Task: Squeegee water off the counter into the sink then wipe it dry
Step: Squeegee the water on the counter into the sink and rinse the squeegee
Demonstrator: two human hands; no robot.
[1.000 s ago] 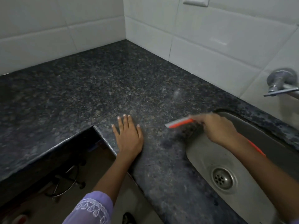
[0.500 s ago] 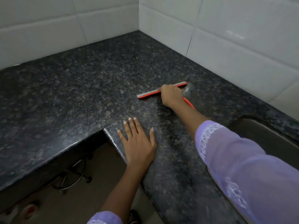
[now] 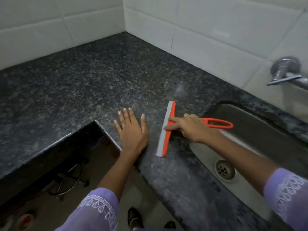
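A left hand (image 3: 132, 132) lies flat, fingers spread, on the dark granite counter (image 3: 83, 84) while the right hand (image 3: 191, 128) grips an orange squeegee (image 3: 165, 130), blade apparently touching the stone, beside the steel sink (image 3: 250, 139) and wall tap (image 3: 283, 70).

Open counter (image 3: 83, 84) toward tiled corner, left hand (image 3: 131, 132) beside squeegee (image 3: 164, 130), sink (image 3: 250, 139) open right

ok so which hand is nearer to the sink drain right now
Right. The right hand grips the orange squeegee at the sink's edge, up and left of the drain. The left hand lies flat on the counter, farther left.
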